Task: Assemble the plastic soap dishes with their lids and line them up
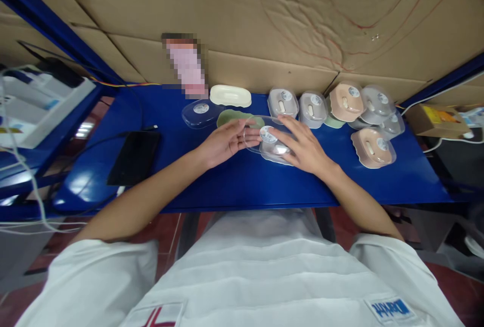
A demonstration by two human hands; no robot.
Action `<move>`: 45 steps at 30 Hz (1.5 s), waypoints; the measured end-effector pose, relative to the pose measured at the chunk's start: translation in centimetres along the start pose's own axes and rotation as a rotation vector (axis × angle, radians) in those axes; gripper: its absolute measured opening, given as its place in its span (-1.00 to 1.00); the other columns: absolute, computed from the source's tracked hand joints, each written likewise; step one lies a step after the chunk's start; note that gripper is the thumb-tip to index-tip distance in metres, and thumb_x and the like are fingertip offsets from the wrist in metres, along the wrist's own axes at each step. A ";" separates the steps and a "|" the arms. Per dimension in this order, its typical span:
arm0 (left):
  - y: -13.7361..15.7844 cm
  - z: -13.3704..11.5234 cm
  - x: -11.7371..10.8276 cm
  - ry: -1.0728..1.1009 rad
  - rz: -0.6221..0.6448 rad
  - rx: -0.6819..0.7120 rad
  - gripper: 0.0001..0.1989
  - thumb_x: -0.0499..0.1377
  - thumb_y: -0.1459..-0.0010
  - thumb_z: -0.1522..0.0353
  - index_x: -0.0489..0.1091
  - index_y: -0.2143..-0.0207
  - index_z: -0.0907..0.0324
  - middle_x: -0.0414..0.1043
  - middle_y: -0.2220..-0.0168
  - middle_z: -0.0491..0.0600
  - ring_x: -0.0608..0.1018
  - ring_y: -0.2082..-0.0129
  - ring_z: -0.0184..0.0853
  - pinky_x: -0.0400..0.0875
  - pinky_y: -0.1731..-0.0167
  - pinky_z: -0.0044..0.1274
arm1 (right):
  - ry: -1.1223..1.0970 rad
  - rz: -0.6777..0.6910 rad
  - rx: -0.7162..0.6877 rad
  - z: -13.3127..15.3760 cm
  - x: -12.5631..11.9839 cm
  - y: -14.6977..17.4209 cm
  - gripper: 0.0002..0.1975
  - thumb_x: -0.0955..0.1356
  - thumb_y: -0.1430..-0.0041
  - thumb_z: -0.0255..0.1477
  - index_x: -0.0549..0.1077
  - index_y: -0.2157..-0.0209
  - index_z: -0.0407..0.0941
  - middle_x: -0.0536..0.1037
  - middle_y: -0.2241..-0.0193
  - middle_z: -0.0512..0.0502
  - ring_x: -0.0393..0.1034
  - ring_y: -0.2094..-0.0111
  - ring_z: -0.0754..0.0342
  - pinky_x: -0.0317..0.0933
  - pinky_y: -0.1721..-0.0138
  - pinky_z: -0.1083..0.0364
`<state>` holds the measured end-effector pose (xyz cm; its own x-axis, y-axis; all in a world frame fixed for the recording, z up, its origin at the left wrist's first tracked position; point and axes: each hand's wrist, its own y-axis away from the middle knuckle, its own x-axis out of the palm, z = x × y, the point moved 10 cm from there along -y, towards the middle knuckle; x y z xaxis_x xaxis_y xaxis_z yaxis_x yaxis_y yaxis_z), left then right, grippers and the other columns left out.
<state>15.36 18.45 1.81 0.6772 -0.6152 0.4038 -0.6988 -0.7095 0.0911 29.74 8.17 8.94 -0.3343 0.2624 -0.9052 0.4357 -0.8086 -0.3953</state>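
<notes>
My right hand (308, 148) holds a clear plastic lid (251, 146) with a round white label, its fingers spread over the label side. My left hand (226, 144) is open, palm partly turned up, with fingertips showing through the lid's left edge; whether they press on it I cannot tell. Below the lid and right hand is a pale container (278, 154), partly hidden. Just behind the hands lies a green dish (227, 117), partly covered. A cream oval dish (231, 96) sits farther back, and another clear labelled lid (200, 118) lies to its left.
Several lidded grey and peach boxes (374, 148) stand at the right of the blue table (227, 191). A black tablet-like device (135, 158) with cables lies at the left. Cardboard (245, 9) lines the back, where a pixelated item (187, 65) leans. An open carton (434, 120) is far right.
</notes>
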 end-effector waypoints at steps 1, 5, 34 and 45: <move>0.1 -0.1 0.2 -0.048 0.005 0.026 -0.53 0.32 -0.36 0.03 0.52 -0.05 0.23 0.67 -0.03 0.20 0.72 -0.06 -0.05 0.58 -0.22 -0.15 | -0.016 0.018 0.001 -0.3 -0.4 0.1 -0.41 0.29 -0.52 -0.19 0.24 -0.49 0.11 0.19 -0.52 -0.18 0.12 -0.50 -0.29 0.15 -0.44 -0.35; 1.4 -2.8 0.9 -0.537 -0.028 0.362 -0.44 0.20 -0.44 -0.01 0.41 -0.31 0.11 0.52 -0.27 0.19 0.63 -0.21 -0.04 0.48 -0.31 -0.10 | -0.081 0.062 0.084 -2.4 -2.6 1.0 -0.47 0.29 -0.53 -0.18 0.35 -0.44 0.07 0.35 -0.44 -0.21 0.29 -0.42 -0.24 0.23 -0.41 -0.30; 2.6 -1.5 4.0 -1.687 0.083 0.685 -0.56 0.20 -0.45 0.15 0.43 -0.25 0.15 0.49 -0.23 0.25 0.51 -0.27 0.05 0.27 -0.36 -0.02 | -0.052 0.271 0.094 -2.4 3.9 1.3 -0.19 0.31 -0.46 0.02 0.01 -0.58 0.11 -0.05 -0.59 -0.22 -0.05 -0.55 -0.40 0.10 -0.44 -0.44; 2.4 -1.7 4.0 -1.725 0.107 0.687 -0.59 0.19 -0.43 0.13 0.45 -0.20 0.11 0.47 -0.13 0.21 0.52 -0.18 0.03 0.30 -0.31 -0.07 | -0.132 0.266 0.013 -1.8 4.3 1.4 -0.06 0.40 -0.37 0.04 -0.04 -0.58 0.08 -0.13 -0.60 -0.26 -0.22 -0.59 -0.37 -0.02 -0.50 -0.43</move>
<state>15.97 14.87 5.22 0.4057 0.0260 -0.9136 -0.8431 -0.3753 -0.3851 30.43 9.15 4.27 -0.3158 -0.0301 -0.9483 0.5122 -0.8468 -0.1437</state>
